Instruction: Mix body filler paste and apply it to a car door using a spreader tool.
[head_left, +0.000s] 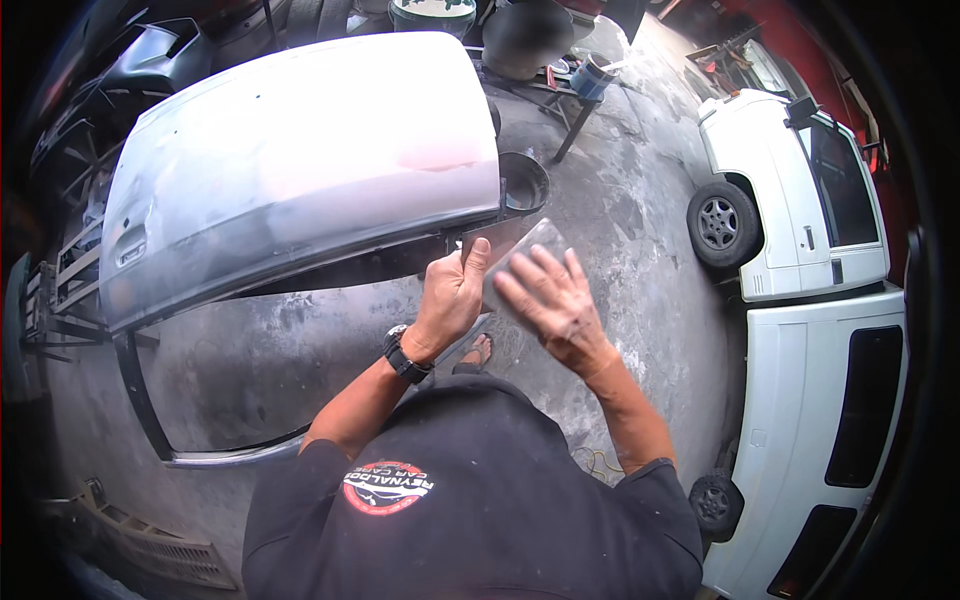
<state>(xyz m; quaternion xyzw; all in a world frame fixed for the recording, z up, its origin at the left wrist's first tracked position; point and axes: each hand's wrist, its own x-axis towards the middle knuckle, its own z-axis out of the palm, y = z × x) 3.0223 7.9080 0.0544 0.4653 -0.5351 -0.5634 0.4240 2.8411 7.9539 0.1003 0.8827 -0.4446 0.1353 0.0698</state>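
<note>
My left hand point(449, 305), with a black watch on its wrist, is closed with the thumb up around the near end of a thin, flat dark grey sheet point(493, 238). What exactly the sheet is, I cannot make out. My right hand point(553, 308) has its fingers stretched and spread, slightly smeared by motion. Its fingertips lie over or against a pale grey, rectangular flat part point(531, 242); whether that belongs to the same sheet is unclear. Just beyond my hands lies a car door point(300, 130), white and grey with a pinkish patch, its dark window frame point(145, 400) toward me.
A black bucket point(525, 183) stands by the door's right end. Behind it, a small table leg point(575, 130) and a blue tin point(592, 78) show. White vehicles point(820, 400) line the right side. A slatted grille point(160, 540) lies lower left, and a thin yellow cord point(598, 462) rests on the concrete floor.
</note>
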